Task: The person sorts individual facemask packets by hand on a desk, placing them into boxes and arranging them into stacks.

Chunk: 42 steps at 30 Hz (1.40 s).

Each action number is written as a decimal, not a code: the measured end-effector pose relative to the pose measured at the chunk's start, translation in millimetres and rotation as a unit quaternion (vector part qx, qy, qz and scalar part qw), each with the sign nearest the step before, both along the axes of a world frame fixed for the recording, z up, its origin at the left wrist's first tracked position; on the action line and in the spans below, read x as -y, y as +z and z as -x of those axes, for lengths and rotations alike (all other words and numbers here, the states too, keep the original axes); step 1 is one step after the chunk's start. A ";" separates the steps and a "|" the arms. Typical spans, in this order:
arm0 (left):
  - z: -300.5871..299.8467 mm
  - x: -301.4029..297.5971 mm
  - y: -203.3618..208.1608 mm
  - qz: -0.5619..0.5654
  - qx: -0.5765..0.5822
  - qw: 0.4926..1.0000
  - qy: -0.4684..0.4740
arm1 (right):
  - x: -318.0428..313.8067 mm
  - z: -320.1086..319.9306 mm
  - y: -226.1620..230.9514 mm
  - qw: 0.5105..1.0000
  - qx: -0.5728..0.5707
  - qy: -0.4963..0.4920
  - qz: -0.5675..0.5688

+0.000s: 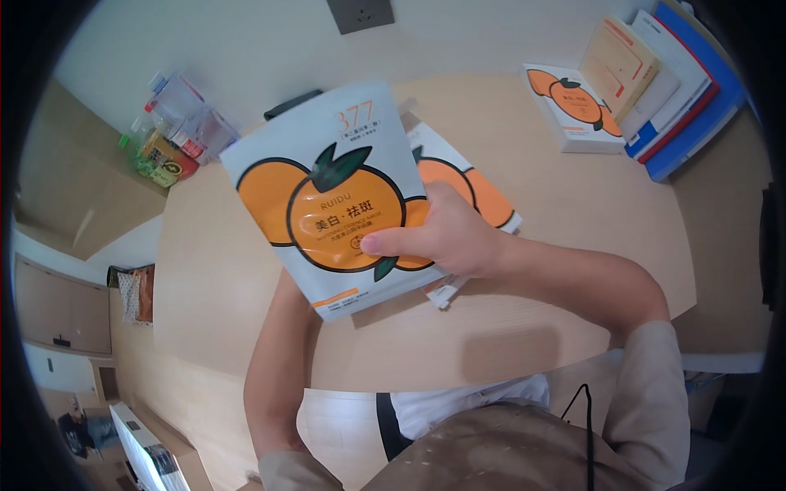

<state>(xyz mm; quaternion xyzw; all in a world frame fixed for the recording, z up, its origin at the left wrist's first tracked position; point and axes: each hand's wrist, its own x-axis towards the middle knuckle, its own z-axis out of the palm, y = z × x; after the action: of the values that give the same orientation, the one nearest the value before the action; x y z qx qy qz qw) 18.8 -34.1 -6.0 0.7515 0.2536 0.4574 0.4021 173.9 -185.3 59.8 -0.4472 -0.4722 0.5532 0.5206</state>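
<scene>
A white face mask packet point(323, 209), printed with oranges and green leaves, is tilted over the middle of the table. My right hand point(454, 233) is closed on its right side, the thumb lying across the front. The fingers behind it are hidden. My left forearm point(278, 368) reaches up behind the packet's lower left, and the packet hides my left hand. Partly covered by the packet and my right hand, a white carton with the same orange print point(491, 200) lies on the table. Whether it is open cannot be made out.
On the light wood table point(221, 303), a similar orange-printed box point(577, 110) stands at the far right beside upright books and folders point(688, 90). Several plastic bottles point(168, 139) are grouped at the far left. A dark object point(292, 105) lies behind the packet.
</scene>
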 end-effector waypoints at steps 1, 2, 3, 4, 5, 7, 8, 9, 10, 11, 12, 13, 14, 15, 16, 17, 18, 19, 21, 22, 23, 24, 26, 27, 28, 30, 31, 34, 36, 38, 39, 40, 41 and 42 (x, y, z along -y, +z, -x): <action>2.8 0.8 8.3 0.008 0.028 1.000 0.010 | -1.1 1.8 -1.4 0.998 -0.026 -0.036 -0.043; 7.5 3.6 19.7 0.013 0.054 0.998 0.018 | -1.9 2.1 -1.1 0.992 -0.050 -0.071 -0.086; 10.6 7.2 29.2 0.016 0.074 0.997 0.019 | 0.9 0.2 6.7 0.984 -0.047 -0.105 -0.132; 14.5 8.7 38.4 0.008 0.087 0.996 0.018 | 3.9 -3.9 18.6 0.984 -0.045 -0.109 -0.134; 17.3 13.3 47.7 -0.012 0.095 0.995 0.015 | 8.2 -11.0 33.8 0.984 -0.059 -0.095 -0.141; 23.5 20.5 66.5 -0.118 0.075 0.990 0.007 | 12.8 -25.9 54.0 0.971 -0.039 -0.081 -0.223; 26.5 22.0 71.3 -0.218 0.051 0.975 0.003 | 13.2 -35.9 59.6 0.953 -0.004 -0.083 -0.293; 27.6 21.9 68.6 -0.231 0.041 0.972 -0.004 | 18.0 -44.8 71.9 0.965 -0.041 -0.110 -0.236; 25.7 23.3 69.7 -0.244 0.033 0.969 -0.011 | 23.1 -54.3 84.0 0.971 -0.077 -0.138 -0.180; 22.9 27.1 75.2 -0.300 0.031 0.953 -0.033 | 22.5 -64.7 88.6 0.955 -0.121 -0.144 -0.228; 12.9 34.6 82.2 -0.354 0.029 0.933 -0.056 | 22.2 -77.5 91.6 0.935 -0.163 -0.152 -0.275; 8.0 42.5 83.9 -0.362 0.047 0.928 -0.073 | 22.8 -87.6 96.5 0.922 -0.199 -0.142 -0.299; 5.4 50.0 85.0 -0.356 0.047 0.927 -0.108 | 30.1 -113.7 95.4 0.928 -0.204 -0.079 -0.301; 3.6 57.7 85.8 -0.375 0.043 0.918 -0.124 | 32.6 -118.4 100.3 0.923 -0.203 -0.046 -0.322; 1.8 64.2 86.5 -0.393 0.039 0.908 -0.140 | 32.6 -120.5 103.6 0.918 -0.203 -0.014 -0.342; 1.6 69.1 88.1 -0.410 0.016 0.901 -0.142 | 31.5 -118.9 103.8 0.918 -0.200 -0.009 -0.342; -1.9 73.9 90.2 -0.426 -0.002 0.892 -0.149 | 35.3 -112.4 105.6 0.920 -0.179 -0.005 -0.348; -7.4 77.3 90.6 -0.420 0.016 0.896 -0.145 | 37.9 -106.1 107.7 0.922 -0.157 0.000 -0.354; -11.5 76.3 84.7 -0.397 0.038 0.905 -0.148 | 35.1 -93.8 112.2 0.924 -0.137 -0.018 -0.357; -10.1 75.3 81.3 -0.371 0.053 0.915 -0.149 | 27.9 -76.5 115.3 0.926 -0.123 -0.033 -0.356; -6.8 76.9 82.0 -0.372 0.051 0.915 -0.149 | 27.4 -51.9 120.1 0.932 -0.066 -0.146 -0.325; -6.6 81.2 85.6 -0.356 0.040 0.920 -0.157 | 24.7 -44.4 128.0 0.931 -0.063 -0.149 -0.327; -9.0 83.0 88.2 -0.341 0.032 0.924 -0.167 | 21.1 -38.7 138.4 0.956 0.022 -0.019 -0.293; -9.5 80.2 87.5 -0.336 0.042 0.923 -0.184 | 19.2 -38.5 140.8 0.963 0.057 -0.027 -0.261; -8.8 78.1 87.4 -0.331 0.051 0.920 -0.201 | 16.9 -41.5 141.1 0.963 0.058 -0.027 -0.262; -2.8 77.7 87.4 -0.305 0.025 0.930 -0.205 | 10.5 -50.8 133.2 0.972 0.085 -0.014 -0.219; -0.6 77.6 86.7 -0.277 -0.003 0.938 -0.210 | 8.1 -53.7 126.3 0.967 0.095 -0.058 -0.230; -3.2 77.5 83.0 -0.255 0.051 0.944 -0.203 | 12.5 -63.7 120.0 0.976 0.066 -0.064 -0.200; -3.2 80.1 84.2 -0.240 0.053 0.946 -0.210 | 15.1 -66.3 119.3 0.977 0.075 -0.084 -0.183; -4.1 80.4 84.5 -0.240 0.057 0.945 -0.215 | 16.3 -68.4 116.7 0.977 0.076 -0.093 -0.176; -4.7 80.2 84.3 -0.240 0.058 0.944 -0.216 | 16.0 -69.9 115.9 0.977 0.077 -0.094 -0.176; -5.0 79.6 84.2 -0.244 0.054 0.944 -0.215 | 15.3 -72.0 115.5 0.976 0.085 -0.100 -0.172; -5.3 79.2 84.3 -0.248 0.050 0.944 -0.214 | 15.9 -73.4 115.8 0.975 0.094 -0.107 -0.168; -5.4 78.8 84.0 -0.247 0.050 0.943 -0.216 | 16.3 -73.4 115.8 0.975 0.094 -0.109 -0.167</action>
<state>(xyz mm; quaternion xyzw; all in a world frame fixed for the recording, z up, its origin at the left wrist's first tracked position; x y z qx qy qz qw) 24.3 -112.9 78.0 0.8401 -0.0563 0.4445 0.3057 247.3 -201.6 175.6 -0.4527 -0.5529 0.3618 0.5987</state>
